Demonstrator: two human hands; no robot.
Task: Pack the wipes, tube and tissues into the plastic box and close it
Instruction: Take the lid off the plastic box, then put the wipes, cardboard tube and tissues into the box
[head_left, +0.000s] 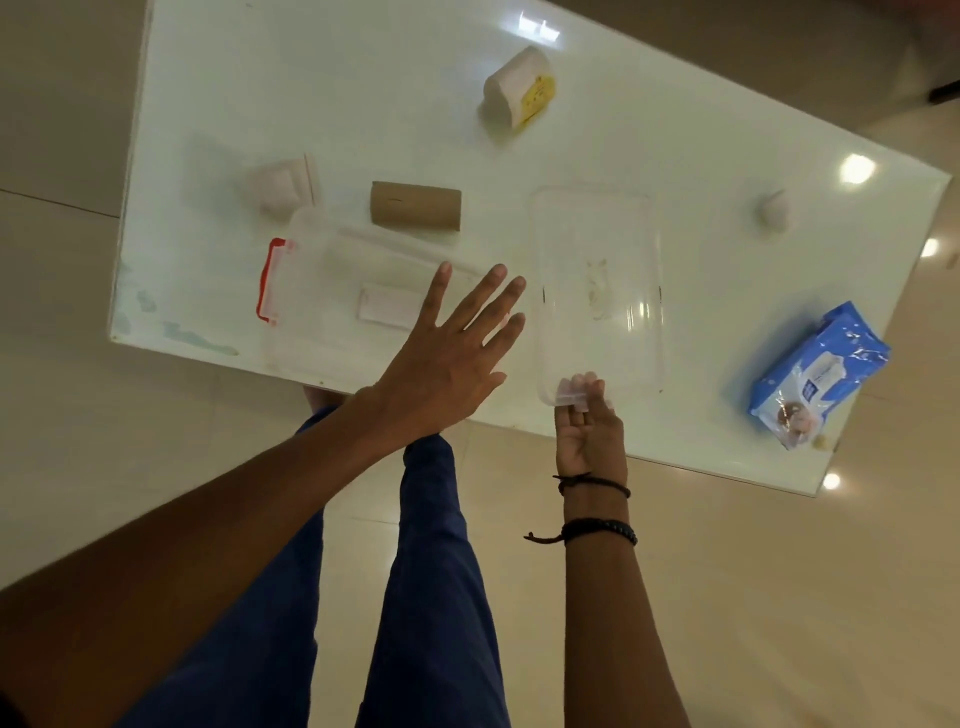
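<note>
A clear plastic box with a red latch sits on the white table at the left. My left hand hovers over its right end, fingers spread, holding nothing. The clear lid lies flat to the right of the box, and my right hand pinches its near edge. A brown cardboard tube lies just behind the box. A blue wipes pack rests at the right near the table edge. A white and yellow tissue pack stands at the back.
A pale pink packet lies behind the box at the left. A small white object sits at the right. The near table edge runs diagonally, with my legs in blue trousers and tiled floor below.
</note>
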